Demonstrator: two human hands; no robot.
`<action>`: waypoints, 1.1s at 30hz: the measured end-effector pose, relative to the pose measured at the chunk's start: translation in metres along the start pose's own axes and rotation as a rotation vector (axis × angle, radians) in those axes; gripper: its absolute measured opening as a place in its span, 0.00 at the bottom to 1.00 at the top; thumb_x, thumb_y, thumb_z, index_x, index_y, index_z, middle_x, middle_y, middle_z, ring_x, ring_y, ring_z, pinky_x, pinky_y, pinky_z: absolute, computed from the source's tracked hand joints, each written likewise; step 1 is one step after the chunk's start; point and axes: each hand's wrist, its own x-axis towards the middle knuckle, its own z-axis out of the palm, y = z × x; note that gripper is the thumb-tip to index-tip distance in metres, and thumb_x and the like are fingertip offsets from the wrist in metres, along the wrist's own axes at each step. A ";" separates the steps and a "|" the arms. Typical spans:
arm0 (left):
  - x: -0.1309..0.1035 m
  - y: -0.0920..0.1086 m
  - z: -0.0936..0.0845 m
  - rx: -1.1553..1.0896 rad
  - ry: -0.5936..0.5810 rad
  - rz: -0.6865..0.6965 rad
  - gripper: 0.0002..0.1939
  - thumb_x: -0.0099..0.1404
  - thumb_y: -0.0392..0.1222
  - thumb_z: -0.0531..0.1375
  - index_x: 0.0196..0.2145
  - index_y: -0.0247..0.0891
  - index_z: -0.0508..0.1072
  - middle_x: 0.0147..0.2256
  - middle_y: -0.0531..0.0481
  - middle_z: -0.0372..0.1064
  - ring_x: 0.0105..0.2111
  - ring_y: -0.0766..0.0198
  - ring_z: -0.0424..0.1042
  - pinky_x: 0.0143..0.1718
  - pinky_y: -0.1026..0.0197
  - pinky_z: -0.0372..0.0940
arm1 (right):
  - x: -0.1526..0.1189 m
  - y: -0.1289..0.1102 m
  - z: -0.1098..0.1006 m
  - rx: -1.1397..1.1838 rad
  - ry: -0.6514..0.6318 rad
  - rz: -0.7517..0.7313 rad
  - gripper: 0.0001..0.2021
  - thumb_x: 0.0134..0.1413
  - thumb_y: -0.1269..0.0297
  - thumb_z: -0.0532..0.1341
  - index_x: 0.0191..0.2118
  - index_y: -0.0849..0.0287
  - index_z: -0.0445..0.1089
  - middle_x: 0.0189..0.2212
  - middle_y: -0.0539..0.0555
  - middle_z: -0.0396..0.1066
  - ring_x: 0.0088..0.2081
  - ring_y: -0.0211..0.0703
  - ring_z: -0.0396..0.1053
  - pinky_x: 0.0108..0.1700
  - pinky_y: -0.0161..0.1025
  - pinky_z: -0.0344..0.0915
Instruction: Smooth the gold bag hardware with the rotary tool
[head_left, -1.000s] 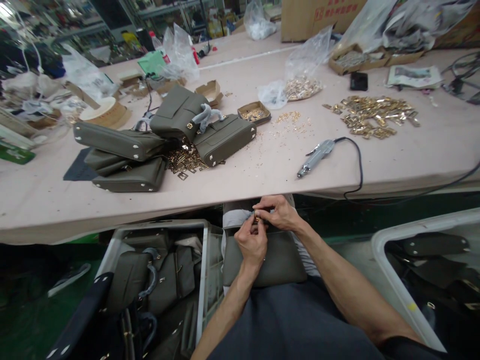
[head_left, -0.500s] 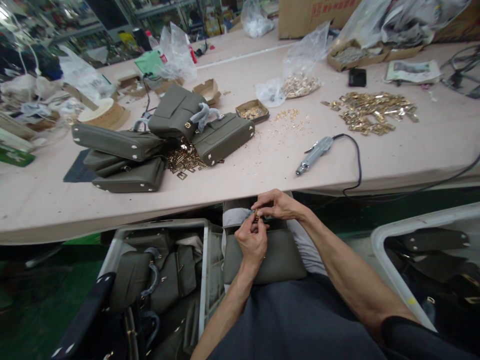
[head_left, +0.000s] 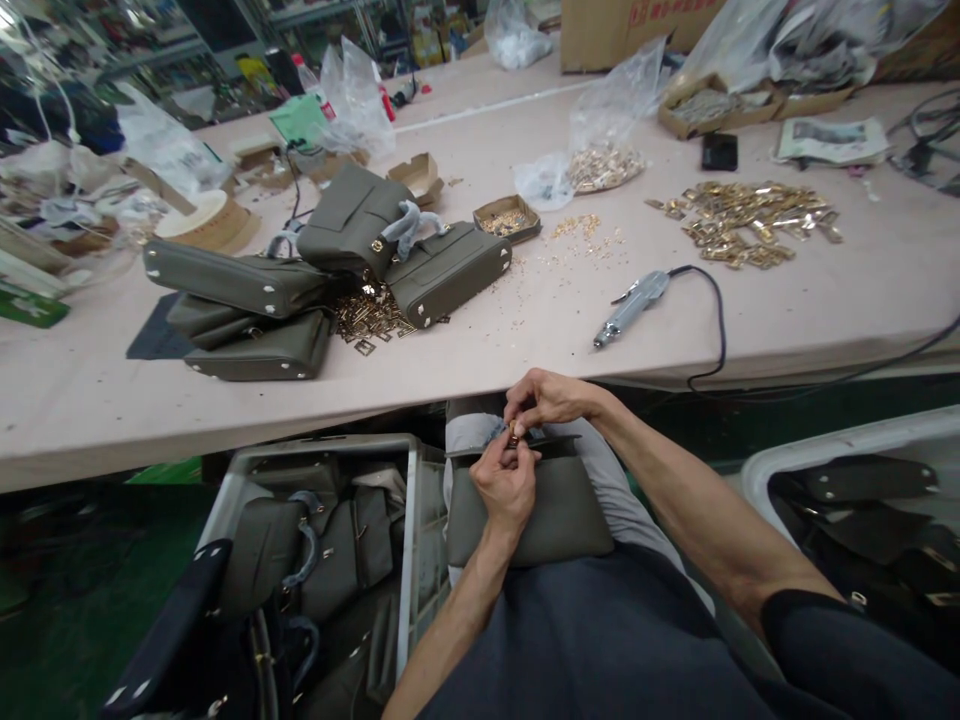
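Olive handbag (head_left: 540, 515): lies flat on the person's lap below the near desk (head_left: 525, 340) edge, at 6 o'clock in the head view. Left hand (head_left: 507, 487) and right hand (head_left: 546, 398): both pinched narrow on a small gold fitting (head_left: 514, 436) at the bag's top edge, fingertips meeting over it. Surroundings: electric screwdriver (head_left: 628, 306) at 1 o'clock, stacked olive bags (head_left: 247, 310) at 10 o'clock, crate of bags (head_left: 315, 560) at 8 o'clock beside the lap.

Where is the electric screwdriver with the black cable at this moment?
In the head view, the electric screwdriver lies on the pink table, right of centre near its front edge, between the grey bags and the pile of gold buckles.
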 end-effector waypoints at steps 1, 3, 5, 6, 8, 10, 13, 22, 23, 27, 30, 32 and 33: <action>0.000 0.000 0.001 0.002 0.008 -0.002 0.18 0.67 0.44 0.63 0.51 0.33 0.78 0.29 0.45 0.80 0.26 0.55 0.81 0.32 0.58 0.77 | 0.000 0.000 0.001 -0.009 0.012 -0.005 0.16 0.50 0.57 0.73 0.39 0.65 0.81 0.29 0.55 0.76 0.30 0.40 0.71 0.33 0.34 0.66; -0.001 0.001 0.002 -0.014 0.022 -0.020 0.18 0.67 0.45 0.63 0.51 0.32 0.77 0.27 0.46 0.79 0.26 0.55 0.81 0.32 0.58 0.77 | -0.001 0.001 0.002 -0.029 0.049 -0.023 0.15 0.50 0.59 0.72 0.40 0.65 0.81 0.30 0.55 0.76 0.31 0.41 0.71 0.33 0.34 0.65; 0.000 0.000 0.001 -0.056 0.014 -0.054 0.19 0.67 0.46 0.64 0.52 0.32 0.77 0.28 0.45 0.79 0.28 0.54 0.81 0.33 0.58 0.77 | -0.002 0.004 0.003 -0.042 0.077 -0.034 0.14 0.51 0.60 0.72 0.40 0.65 0.81 0.31 0.55 0.77 0.32 0.41 0.72 0.34 0.34 0.65; 0.000 -0.001 0.001 -0.085 -0.002 -0.071 0.20 0.67 0.47 0.64 0.52 0.32 0.77 0.29 0.45 0.80 0.29 0.54 0.82 0.34 0.57 0.77 | -0.003 0.005 0.003 -0.044 0.086 -0.035 0.14 0.52 0.60 0.71 0.41 0.65 0.81 0.31 0.55 0.76 0.32 0.41 0.71 0.34 0.34 0.65; 0.002 -0.002 -0.003 -0.154 -0.046 -0.106 0.20 0.68 0.47 0.63 0.53 0.32 0.77 0.31 0.43 0.81 0.31 0.54 0.82 0.37 0.55 0.78 | -0.005 0.007 0.002 -0.035 0.091 -0.036 0.14 0.52 0.61 0.71 0.42 0.65 0.81 0.31 0.55 0.76 0.32 0.40 0.71 0.33 0.34 0.64; 0.006 -0.002 -0.009 -0.229 -0.097 -0.153 0.21 0.68 0.48 0.62 0.52 0.31 0.77 0.31 0.43 0.81 0.31 0.54 0.82 0.39 0.53 0.78 | -0.006 0.009 0.002 -0.025 0.088 -0.046 0.14 0.53 0.61 0.71 0.42 0.65 0.81 0.31 0.55 0.76 0.31 0.39 0.71 0.32 0.33 0.63; 0.013 0.001 -0.017 -0.318 -0.141 -0.225 0.21 0.65 0.49 0.65 0.48 0.28 0.78 0.29 0.42 0.81 0.29 0.54 0.82 0.36 0.53 0.79 | -0.005 0.011 0.002 -0.013 0.083 -0.064 0.14 0.53 0.60 0.71 0.42 0.65 0.81 0.31 0.55 0.75 0.30 0.39 0.70 0.31 0.33 0.63; 0.020 0.007 -0.017 -0.372 -0.135 -0.283 0.20 0.61 0.49 0.69 0.43 0.28 0.80 0.25 0.44 0.79 0.24 0.57 0.80 0.32 0.56 0.77 | -0.003 0.010 0.005 -0.049 0.096 -0.065 0.16 0.53 0.57 0.71 0.43 0.64 0.81 0.31 0.56 0.75 0.31 0.40 0.70 0.33 0.34 0.64; 0.021 0.006 -0.016 -0.366 -0.130 -0.281 0.20 0.61 0.49 0.69 0.43 0.28 0.80 0.25 0.44 0.79 0.24 0.57 0.79 0.32 0.56 0.77 | -0.004 0.010 0.005 -0.045 0.098 -0.068 0.16 0.53 0.57 0.71 0.43 0.64 0.81 0.32 0.56 0.75 0.32 0.40 0.70 0.34 0.34 0.65; 0.026 0.000 -0.017 -0.384 -0.122 -0.279 0.19 0.60 0.50 0.69 0.42 0.31 0.81 0.24 0.46 0.78 0.22 0.60 0.78 0.29 0.59 0.76 | -0.008 0.006 0.006 0.102 0.079 -0.042 0.19 0.54 0.57 0.71 0.47 0.65 0.80 0.34 0.56 0.75 0.31 0.39 0.70 0.34 0.34 0.67; 0.030 -0.003 -0.020 -0.428 -0.140 -0.292 0.19 0.59 0.50 0.70 0.42 0.32 0.82 0.27 0.45 0.79 0.22 0.61 0.78 0.28 0.60 0.76 | -0.010 0.006 0.009 0.210 0.088 -0.043 0.19 0.55 0.58 0.70 0.49 0.65 0.79 0.35 0.56 0.75 0.29 0.37 0.69 0.32 0.34 0.67; 0.031 -0.003 -0.022 -0.435 -0.147 -0.292 0.19 0.59 0.50 0.70 0.42 0.32 0.82 0.28 0.44 0.79 0.22 0.61 0.77 0.28 0.60 0.75 | -0.009 0.009 0.011 0.212 0.110 -0.054 0.18 0.55 0.59 0.70 0.48 0.64 0.79 0.34 0.56 0.74 0.29 0.37 0.69 0.32 0.33 0.67; 0.031 -0.002 -0.022 -0.432 -0.149 -0.289 0.19 0.59 0.50 0.70 0.42 0.32 0.82 0.28 0.44 0.79 0.22 0.62 0.77 0.28 0.61 0.75 | -0.009 0.010 0.011 0.203 0.116 -0.057 0.17 0.55 0.59 0.70 0.47 0.64 0.79 0.33 0.55 0.74 0.28 0.37 0.69 0.32 0.33 0.67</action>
